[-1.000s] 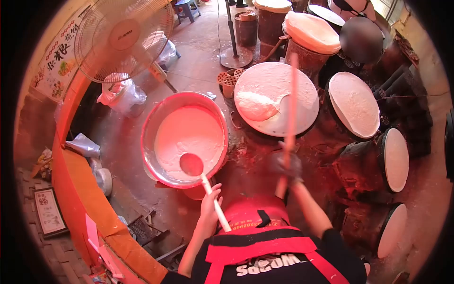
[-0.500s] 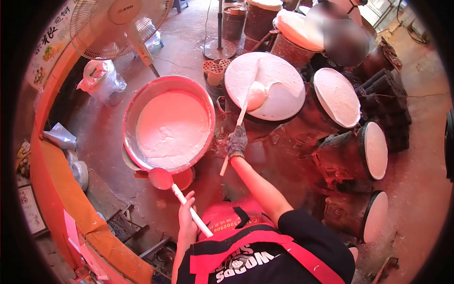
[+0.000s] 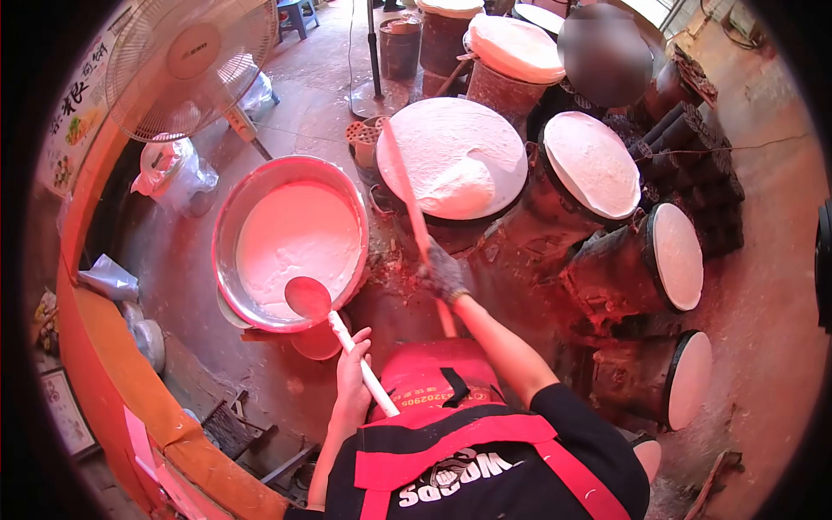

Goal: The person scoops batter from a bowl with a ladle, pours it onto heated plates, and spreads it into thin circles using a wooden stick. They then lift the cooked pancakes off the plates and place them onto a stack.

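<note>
My left hand (image 3: 350, 374) is wrapped around the white handle of a ladle (image 3: 308, 298), whose round bowl hangs over the near rim of a large metal tub (image 3: 224, 221). Pale batter (image 3: 299, 230) fills much of that tub. In a grey knit glove, my right hand (image 3: 444, 270) grips a long flat wooden stick (image 3: 405, 173), slightly blurred. Its far end reaches the left edge of a round griddle (image 3: 513, 189). A spread pale layer of batter (image 3: 433, 139) covers most of the griddle, with a thicker mound (image 3: 464, 189) at the near side.
More drum stoves with pale-covered round tops curve along the right, among them a stove top (image 3: 592, 165) and another (image 3: 678, 257). Dark coal cylinders (image 3: 693, 165) are stacked behind. A standing fan (image 3: 192, 56) and a bagged bucket (image 3: 173, 169) stand at left, beside an orange counter (image 3: 113, 347).
The wooden stick has swung leftward across the griddle, and the batter lump has flattened into a mound at the near side. The ladle bowl now overlaps the tub's near rim. The view has shifted slightly.
</note>
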A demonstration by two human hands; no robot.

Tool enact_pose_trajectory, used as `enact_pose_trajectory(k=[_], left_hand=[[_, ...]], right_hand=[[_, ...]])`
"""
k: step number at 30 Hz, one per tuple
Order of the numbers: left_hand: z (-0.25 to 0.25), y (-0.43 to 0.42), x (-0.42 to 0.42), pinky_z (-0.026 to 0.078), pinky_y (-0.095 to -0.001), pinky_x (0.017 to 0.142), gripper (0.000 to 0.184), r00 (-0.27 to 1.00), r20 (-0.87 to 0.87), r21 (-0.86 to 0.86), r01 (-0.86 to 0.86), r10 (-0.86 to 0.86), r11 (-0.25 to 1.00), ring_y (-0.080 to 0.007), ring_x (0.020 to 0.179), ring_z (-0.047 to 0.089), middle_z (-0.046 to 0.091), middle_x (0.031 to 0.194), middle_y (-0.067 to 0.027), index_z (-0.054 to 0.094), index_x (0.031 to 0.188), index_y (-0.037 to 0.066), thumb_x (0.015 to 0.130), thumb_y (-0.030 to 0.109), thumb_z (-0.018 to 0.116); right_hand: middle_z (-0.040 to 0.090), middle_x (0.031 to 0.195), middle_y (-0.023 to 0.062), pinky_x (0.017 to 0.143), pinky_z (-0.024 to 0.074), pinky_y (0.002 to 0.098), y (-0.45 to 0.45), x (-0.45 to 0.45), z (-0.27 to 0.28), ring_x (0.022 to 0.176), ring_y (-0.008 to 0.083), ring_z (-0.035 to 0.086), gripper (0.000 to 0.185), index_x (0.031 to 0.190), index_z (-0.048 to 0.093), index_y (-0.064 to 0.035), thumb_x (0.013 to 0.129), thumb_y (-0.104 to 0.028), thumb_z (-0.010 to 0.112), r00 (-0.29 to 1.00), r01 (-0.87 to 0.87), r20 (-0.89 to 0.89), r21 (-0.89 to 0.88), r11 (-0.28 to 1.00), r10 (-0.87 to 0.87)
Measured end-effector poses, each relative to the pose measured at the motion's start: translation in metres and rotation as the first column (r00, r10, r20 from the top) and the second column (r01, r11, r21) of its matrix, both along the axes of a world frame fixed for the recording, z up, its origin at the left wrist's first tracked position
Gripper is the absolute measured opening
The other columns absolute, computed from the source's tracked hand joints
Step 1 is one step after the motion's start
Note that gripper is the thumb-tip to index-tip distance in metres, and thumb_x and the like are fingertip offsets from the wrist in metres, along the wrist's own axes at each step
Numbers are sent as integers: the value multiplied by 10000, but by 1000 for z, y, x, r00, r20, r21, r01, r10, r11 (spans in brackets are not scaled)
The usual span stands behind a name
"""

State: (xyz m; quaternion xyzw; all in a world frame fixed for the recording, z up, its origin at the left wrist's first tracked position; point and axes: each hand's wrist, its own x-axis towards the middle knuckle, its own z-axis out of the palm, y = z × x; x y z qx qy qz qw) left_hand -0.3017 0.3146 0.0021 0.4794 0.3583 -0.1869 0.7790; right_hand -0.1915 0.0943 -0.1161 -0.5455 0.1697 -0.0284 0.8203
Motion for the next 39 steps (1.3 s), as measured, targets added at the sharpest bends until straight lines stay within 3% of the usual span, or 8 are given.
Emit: enact_pose_trajectory(k=[9, 10, 16, 20, 30, 35, 37, 39], left_hand=[[-3, -54, 11, 380, -140, 658, 259, 997, -52, 41, 53, -51, 998, -4, 773, 428, 523, 1002, 72, 585, 1052, 126, 805, 64, 537], [-8, -60, 12, 392, -270, 856, 275, 995, -18, 55, 96, -95, 994, -64, 954, 426, 477, 1000, 44, 572, 1098, 119, 827, 114, 528], [6, -117, 26, 463, -212, 612, 272, 998, -1, -38, 59, -59, 998, -67, 676, 452, 444, 785, 29, 538, 1112, 83, 842, 74, 515], [17, -156, 28, 398, -168, 468, 251, 999, 33, -147, 16, -11, 989, -43, 535, 414, 459, 725, 18, 502, 1115, 52, 866, 87, 516], [41, -201, 42, 260, -166, 336, 216, 991, 107, -73, 89, -81, 993, -36, 395, 302, 432, 598, 2, 473, 1048, 40, 888, 180, 509], [29, -193, 52, 309, -176, 366, 159, 984, 131, -136, 140, -122, 981, -59, 476, 370, 447, 676, -10, 468, 973, 34, 900, 175, 475], [31, -201, 60, 331, -173, 385, 154, 986, 129, -91, 119, -107, 989, -66, 528, 400, 453, 725, -16, 467, 963, 30, 899, 170, 479], [30, -194, 64, 343, -165, 402, 137, 976, 141, -121, 183, -166, 976, -73, 572, 415, 449, 767, -21, 470, 961, 25, 898, 146, 478]], right_hand=[[447, 541, 1, 302, 293, 261, -139, -9, 9, 332, 110, 365, 249, 1005, 527, -249, 877, -442, 436, 931, 83, -362, 350, 933, 53], [447, 542, -1, 300, 290, 261, -129, -2, 2, 330, 109, 361, 260, 1055, 516, -248, 879, -424, 440, 943, 61, -332, 266, 962, 32], [534, 628, 32, 425, 407, 309, -203, -41, 37, 480, 203, 502, 590, 1305, 354, -116, 772, -239, 574, 877, -457, -281, -230, 859, 390], [565, 767, 69, 609, 470, 366, -287, -4, 3, 691, 276, 563, 672, 1258, 368, -66, 633, -81, 615, 883, -343, -128, -834, 433, 452], [632, 822, 41, 565, 456, 255, -250, 25, 47, 718, 112, 560, 343, 1185, 541, -125, 854, -215, 550, 983, -155, -6, -547, 823, 182], [629, 1012, 110, 742, 451, 282, -224, 8, -12, 821, 135, 599, 364, 1204, 529, -157, 858, -267, 543, 990, -34, -71, -958, 283, -123], [616, 1050, 119, 769, 451, 309, -224, 20, -24, 882, 158, 604, 336, 1176, 553, -145, 852, -236, 548, 993, 68, -43, -542, 837, -109], [608, 1072, 118, 803, 441, 307, -240, 32, -18, 938, 173, 593, 319, 1152, 571, -128, 852, -234, 547, 998, 51, 1, -510, 859, -58]])
